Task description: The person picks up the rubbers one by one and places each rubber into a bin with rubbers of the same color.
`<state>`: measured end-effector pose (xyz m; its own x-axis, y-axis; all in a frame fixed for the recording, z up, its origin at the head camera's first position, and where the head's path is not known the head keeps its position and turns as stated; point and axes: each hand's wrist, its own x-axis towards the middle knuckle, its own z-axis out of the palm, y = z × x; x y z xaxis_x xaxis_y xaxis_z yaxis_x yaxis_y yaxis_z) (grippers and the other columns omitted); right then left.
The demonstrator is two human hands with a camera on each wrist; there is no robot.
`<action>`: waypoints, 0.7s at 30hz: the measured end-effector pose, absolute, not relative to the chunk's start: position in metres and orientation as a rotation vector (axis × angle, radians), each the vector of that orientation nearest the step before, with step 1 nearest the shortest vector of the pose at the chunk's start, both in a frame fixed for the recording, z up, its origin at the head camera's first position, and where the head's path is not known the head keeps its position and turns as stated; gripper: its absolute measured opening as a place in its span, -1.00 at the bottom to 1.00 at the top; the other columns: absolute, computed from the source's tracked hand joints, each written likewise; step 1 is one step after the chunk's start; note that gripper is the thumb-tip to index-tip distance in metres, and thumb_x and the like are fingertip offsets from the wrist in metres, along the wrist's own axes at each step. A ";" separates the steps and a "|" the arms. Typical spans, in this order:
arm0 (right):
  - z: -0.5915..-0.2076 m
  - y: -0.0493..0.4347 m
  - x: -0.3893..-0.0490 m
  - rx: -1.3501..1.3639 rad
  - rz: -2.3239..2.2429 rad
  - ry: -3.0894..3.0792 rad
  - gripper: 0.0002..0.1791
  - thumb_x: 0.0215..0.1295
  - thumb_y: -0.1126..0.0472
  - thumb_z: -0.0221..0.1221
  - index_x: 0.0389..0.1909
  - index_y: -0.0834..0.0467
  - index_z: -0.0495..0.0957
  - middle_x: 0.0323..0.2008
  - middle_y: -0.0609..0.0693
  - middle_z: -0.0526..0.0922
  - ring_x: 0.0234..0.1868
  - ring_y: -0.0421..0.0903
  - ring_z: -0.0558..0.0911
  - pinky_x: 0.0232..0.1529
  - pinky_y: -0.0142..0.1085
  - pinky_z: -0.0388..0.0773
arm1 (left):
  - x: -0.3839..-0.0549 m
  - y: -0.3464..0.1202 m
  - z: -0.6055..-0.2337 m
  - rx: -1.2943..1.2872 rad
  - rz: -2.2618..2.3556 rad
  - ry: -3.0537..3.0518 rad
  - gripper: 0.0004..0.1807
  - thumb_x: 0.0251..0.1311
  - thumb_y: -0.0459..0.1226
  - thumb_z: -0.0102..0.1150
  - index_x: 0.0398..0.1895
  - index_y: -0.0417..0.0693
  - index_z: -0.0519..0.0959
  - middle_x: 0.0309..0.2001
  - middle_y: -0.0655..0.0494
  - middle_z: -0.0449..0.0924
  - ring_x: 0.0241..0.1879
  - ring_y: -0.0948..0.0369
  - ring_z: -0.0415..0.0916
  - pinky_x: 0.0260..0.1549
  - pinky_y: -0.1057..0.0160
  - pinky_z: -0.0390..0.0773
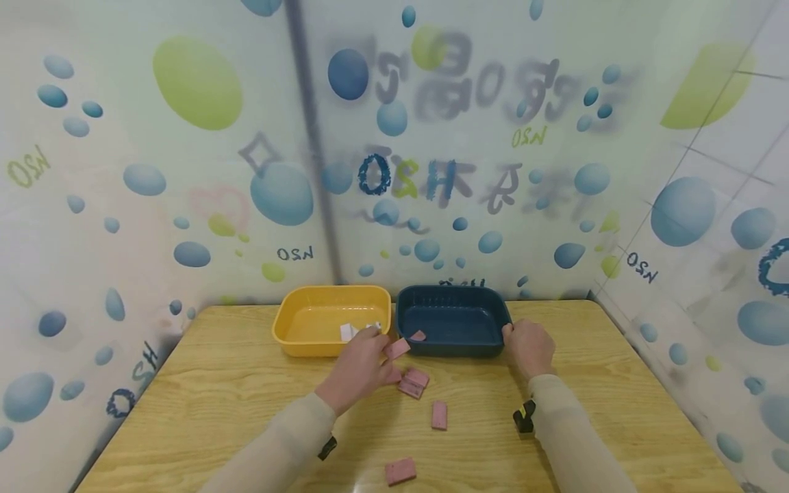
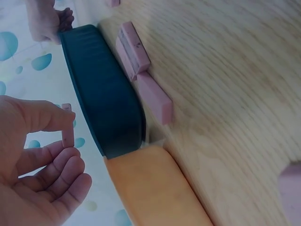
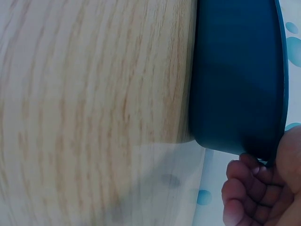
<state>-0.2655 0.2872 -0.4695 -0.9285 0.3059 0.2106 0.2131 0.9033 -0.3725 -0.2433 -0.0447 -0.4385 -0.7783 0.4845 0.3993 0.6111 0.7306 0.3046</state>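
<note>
Left hand (image 1: pixel 359 366) grip pinched a pink block (image 1: pixel 397 348), raised by the near left corner of the navy tray (image 1: pixel 456 350). Right hand (image 1: pixel 531 346) grip held that tray's right rim. Yellow tray (image 1: pixel 308 349) sat left of it, white pieces (image 1: pixel 347 333) inside; more pink blocks (image 1: pixel 440 415) lay on the wooden surface (image 1: pixel 216 383), near side.

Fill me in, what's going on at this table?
A person's left hand pinches a pink block above the wooden table. The right hand grips the blue tray at its right end. White pieces lie in the yellow tray, and a pink piece shows at the blue tray's near left corner. More pink blocks lie on the table.
</note>
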 end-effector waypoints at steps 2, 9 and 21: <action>-0.469 0.287 -0.266 -0.387 0.506 -2.803 -0.42 0.44 0.21 0.00 -0.86 0.05 0.16 -0.78 -0.09 0.12 -0.69 -0.11 0.16 -0.68 -0.27 0.14 | -0.245 -0.043 -0.439 -0.849 -0.620 -2.650 -0.90 0.09 -0.37 0.41 -0.38 -0.14 0.65 -0.38 0.14 0.45 -0.37 0.21 0.36 -0.31 0.25 0.53; -0.468 0.287 -0.265 -0.377 0.505 -2.807 -0.43 0.43 0.20 0.00 -0.86 0.06 0.18 -0.77 -0.09 0.14 -0.69 -0.11 0.19 -0.67 -0.27 0.15 | -0.250 -0.034 -0.436 -0.812 -0.622 -2.683 -0.96 0.14 -0.36 0.36 -0.37 -0.14 0.66 -0.42 0.15 0.46 -0.41 0.22 0.35 -0.35 0.28 0.53; -0.468 0.286 -0.265 -0.408 0.479 -2.821 -0.43 0.44 0.19 0.02 -0.85 0.07 0.19 -0.76 -0.08 0.16 -0.67 -0.10 0.22 -0.67 -0.27 0.17 | -0.260 -0.019 -0.435 -0.705 -0.614 -2.766 -0.93 0.20 -0.34 0.27 -0.42 -0.12 0.63 -0.48 0.17 0.41 -0.42 0.19 0.33 -0.35 0.27 0.46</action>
